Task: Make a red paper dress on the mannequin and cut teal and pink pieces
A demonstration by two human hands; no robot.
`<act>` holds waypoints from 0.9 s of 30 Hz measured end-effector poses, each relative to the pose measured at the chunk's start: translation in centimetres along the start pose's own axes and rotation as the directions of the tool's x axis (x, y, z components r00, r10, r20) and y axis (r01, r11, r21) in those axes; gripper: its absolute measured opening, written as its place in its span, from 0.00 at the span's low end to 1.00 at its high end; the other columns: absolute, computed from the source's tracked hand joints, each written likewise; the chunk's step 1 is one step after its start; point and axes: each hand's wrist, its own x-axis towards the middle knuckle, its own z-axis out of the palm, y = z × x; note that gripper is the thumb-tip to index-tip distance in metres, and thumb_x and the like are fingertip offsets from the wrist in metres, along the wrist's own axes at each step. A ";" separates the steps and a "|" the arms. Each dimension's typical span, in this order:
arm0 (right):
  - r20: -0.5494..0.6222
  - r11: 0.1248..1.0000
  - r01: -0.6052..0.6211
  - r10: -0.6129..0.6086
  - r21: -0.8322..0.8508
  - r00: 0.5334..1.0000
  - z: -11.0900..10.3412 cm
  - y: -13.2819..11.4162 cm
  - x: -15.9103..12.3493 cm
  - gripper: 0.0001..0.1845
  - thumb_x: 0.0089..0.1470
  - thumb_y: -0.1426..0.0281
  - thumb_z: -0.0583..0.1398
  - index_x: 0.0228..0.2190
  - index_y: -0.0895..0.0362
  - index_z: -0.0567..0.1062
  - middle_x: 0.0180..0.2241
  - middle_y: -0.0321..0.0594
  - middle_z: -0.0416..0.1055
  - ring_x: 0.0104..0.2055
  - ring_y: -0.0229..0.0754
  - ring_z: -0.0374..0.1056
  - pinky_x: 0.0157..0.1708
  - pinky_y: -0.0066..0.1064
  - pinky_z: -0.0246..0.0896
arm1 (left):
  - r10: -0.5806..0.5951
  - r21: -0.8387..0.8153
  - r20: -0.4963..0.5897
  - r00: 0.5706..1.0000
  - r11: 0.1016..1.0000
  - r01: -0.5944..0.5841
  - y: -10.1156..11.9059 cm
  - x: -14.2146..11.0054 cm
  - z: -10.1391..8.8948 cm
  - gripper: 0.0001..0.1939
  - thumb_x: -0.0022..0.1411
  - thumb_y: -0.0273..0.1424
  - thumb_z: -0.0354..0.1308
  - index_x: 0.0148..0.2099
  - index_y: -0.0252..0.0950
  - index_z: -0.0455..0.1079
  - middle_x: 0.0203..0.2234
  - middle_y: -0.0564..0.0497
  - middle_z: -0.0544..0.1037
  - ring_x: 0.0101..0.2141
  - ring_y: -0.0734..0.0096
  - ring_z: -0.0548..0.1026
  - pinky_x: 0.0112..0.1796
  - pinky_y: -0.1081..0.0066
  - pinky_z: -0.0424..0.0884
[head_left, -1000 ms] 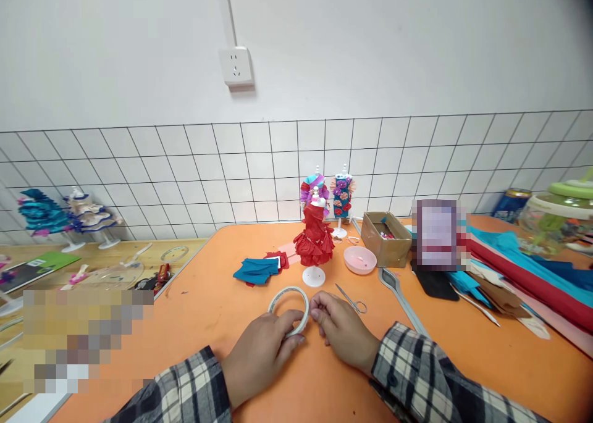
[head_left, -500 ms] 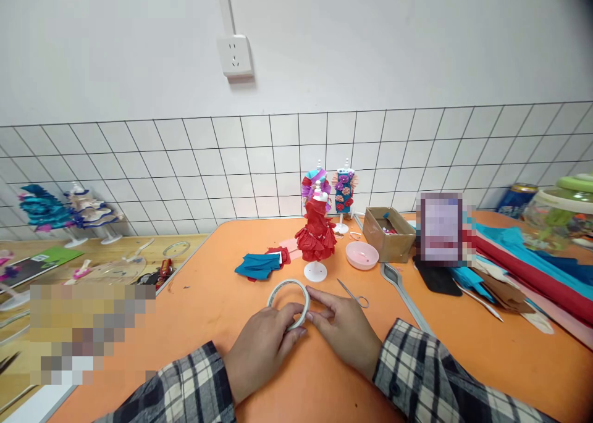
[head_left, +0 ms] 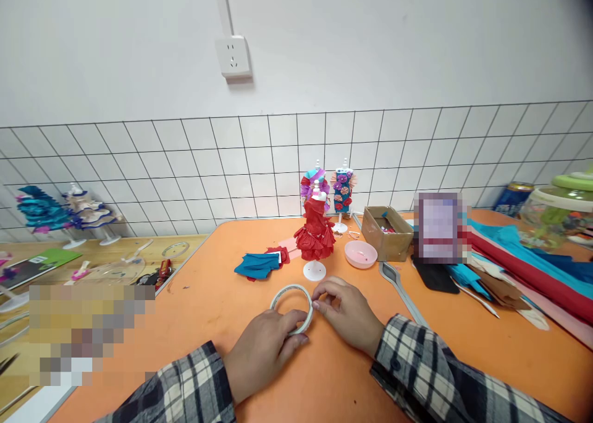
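A thin white ring of tape [head_left: 291,295] lies on the orange table [head_left: 208,299] just in front of me. My left hand [head_left: 264,352] grips its near edge, thumb over the rim. My right hand [head_left: 345,312] pinches at the ring's right side with fingertips pressed together. Just beyond the ring stands a small mannequin in a red paper dress [head_left: 315,234] on a white base. The scissors seen earlier are hidden behind my right hand.
Folded blue paper [head_left: 257,265] lies left of the red dress. A pink dish [head_left: 360,254], a cardboard box [head_left: 386,226] and two decorated mannequins [head_left: 330,191] stand behind. Coloured sheets [head_left: 519,262] cover the right side. More paper dresses [head_left: 60,213] stand on the wooden table at left.
My right hand has moved forward along the ring's right side and now covers the scissors. The left hand keeps its hold on the ring's near edge.
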 end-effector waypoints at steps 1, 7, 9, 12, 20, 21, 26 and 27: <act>0.005 1.000 0.007 -0.007 -0.011 1.000 0.0 0.2 0.1 0.02 0.55 0.73 0.59 0.31 0.55 0.74 0.34 0.36 0.71 0.33 0.38 0.66 0.36 0.30 0.60 | 0.012 -0.002 0.002 1.000 1.000 -0.012 0.1 0.0 0.0 0.08 0.68 0.34 0.50 0.47 0.42 0.68 0.34 0.51 0.79 0.34 0.63 0.75 0.35 0.69 0.65; 0.017 0.990 0.080 -0.079 -0.115 0.997 0.2 0.7 -0.2 0.06 0.59 0.76 0.52 0.32 0.56 0.67 0.34 0.38 0.67 0.35 0.39 0.62 0.34 0.31 0.57 | 0.043 -0.023 -0.031 0.999 0.999 -0.044 0.0 0.1 -0.4 0.10 0.70 0.34 0.46 0.48 0.40 0.67 0.35 0.49 0.78 0.35 0.63 0.75 0.36 0.69 0.65; 0.012 0.984 0.113 -0.113 -0.140 0.994 0.2 0.7 -0.3 0.07 0.59 0.76 0.50 0.32 0.55 0.65 0.35 0.39 0.67 0.34 0.40 0.61 0.34 0.31 0.57 | 0.004 -0.025 -0.041 0.999 1.000 -0.005 -0.2 0.2 -0.6 0.11 0.70 0.34 0.45 0.47 0.39 0.67 0.34 0.49 0.78 0.34 0.63 0.74 0.35 0.69 0.65; -0.021 0.986 0.115 -0.118 -0.124 0.993 0.2 0.6 -0.4 0.07 0.60 0.75 0.49 0.32 0.55 0.64 0.34 0.40 0.67 0.35 0.41 0.63 0.35 0.32 0.58 | -0.054 -0.041 -0.052 0.997 0.998 0.052 -0.6 0.3 -0.8 0.12 0.70 0.35 0.43 0.47 0.39 0.66 0.33 0.49 0.77 0.33 0.63 0.74 0.33 0.69 0.65; -0.091 0.978 0.165 -0.178 -0.131 0.980 -0.7 1.2 -0.4 0.16 0.53 0.77 0.51 0.39 0.55 0.74 0.37 0.39 0.75 0.36 0.39 0.69 0.37 0.30 0.61 | -0.060 -0.051 -0.035 0.998 0.997 0.059 -0.7 0.2 -0.5 0.13 0.70 0.36 0.43 0.49 0.39 0.66 0.34 0.49 0.77 0.35 0.61 0.75 0.34 0.67 0.67; -0.092 0.955 0.197 -0.222 -0.221 0.971 -1.5 1.4 -0.3 0.14 0.50 0.78 0.51 0.32 0.55 0.75 0.31 0.39 0.74 0.34 0.40 0.68 0.36 0.30 0.60 | -0.060 -0.051 -0.036 0.998 0.997 0.058 -0.7 0.2 -0.5 0.13 0.70 0.35 0.43 0.49 0.39 0.66 0.34 0.48 0.77 0.35 0.61 0.75 0.35 0.67 0.67; -0.017 0.625 -0.035 0.035 -0.780 0.999 -6.3 3.0 1.0 0.11 0.53 0.75 0.53 0.30 0.56 0.76 0.32 0.45 0.75 0.34 0.45 0.70 0.31 0.32 0.55 | -0.054 -0.050 -0.040 0.998 0.997 0.052 -0.8 0.2 -0.8 0.13 0.70 0.35 0.43 0.49 0.39 0.65 0.36 0.48 0.78 0.36 0.61 0.76 0.36 0.67 0.67; -0.066 0.572 -0.110 0.097 -0.813 0.993 -7.2 3.5 1.0 0.12 0.55 0.75 0.53 0.32 0.58 0.76 0.33 0.48 0.75 0.34 0.46 0.70 0.30 0.32 0.55 | -0.053 -0.050 -0.039 0.998 0.997 0.051 -0.8 0.2 -0.8 0.13 0.70 0.35 0.43 0.49 0.39 0.65 0.36 0.48 0.78 0.36 0.61 0.76 0.36 0.67 0.68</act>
